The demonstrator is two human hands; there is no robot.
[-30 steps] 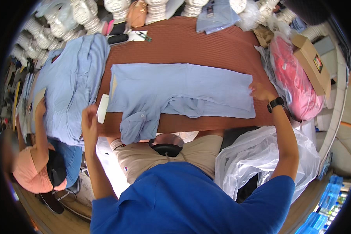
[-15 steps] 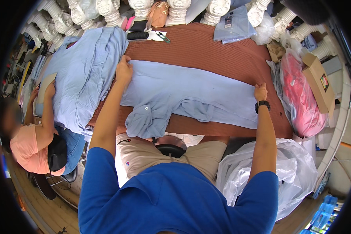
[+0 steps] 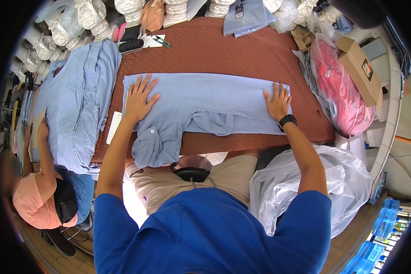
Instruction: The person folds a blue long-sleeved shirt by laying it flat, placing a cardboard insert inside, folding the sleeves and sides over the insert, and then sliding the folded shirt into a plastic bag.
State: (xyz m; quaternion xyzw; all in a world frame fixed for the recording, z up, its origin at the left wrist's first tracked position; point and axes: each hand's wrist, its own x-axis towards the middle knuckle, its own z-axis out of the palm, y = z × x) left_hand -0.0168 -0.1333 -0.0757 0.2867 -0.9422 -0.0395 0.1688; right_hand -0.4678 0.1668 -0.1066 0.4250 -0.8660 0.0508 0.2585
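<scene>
A light blue shirt [image 3: 205, 93] lies partly folded lengthwise on the brown textured cloth [image 3: 205, 50] in front of me. My left hand [image 3: 140, 99] rests flat on its left end with the fingers spread. Flat on the right end is my right hand [image 3: 277, 102], fingers apart, a black watch at the wrist. Below my left hand, a bunched sleeve [image 3: 156, 145] with a white button hangs toward the table's near edge. The shirt's near side shows loose folds in the middle.
A pile of blue shirts [image 3: 77, 105] lies at left, where a co-worker [image 3: 36, 196] holds a card. Thread snips [image 3: 161, 41] and a black thread spool [image 3: 130, 45] lie at the back. A bagged blue shirt [image 3: 247, 17], bagged red garments [image 3: 338, 86], cardboard box [image 3: 360, 68] and clear plastic [image 3: 310, 187] are around.
Both hands have gone from gripping the shirt's ends to lying flat on it, closer together. The shirt now lies flatter. A white card shows beside my left forearm.
</scene>
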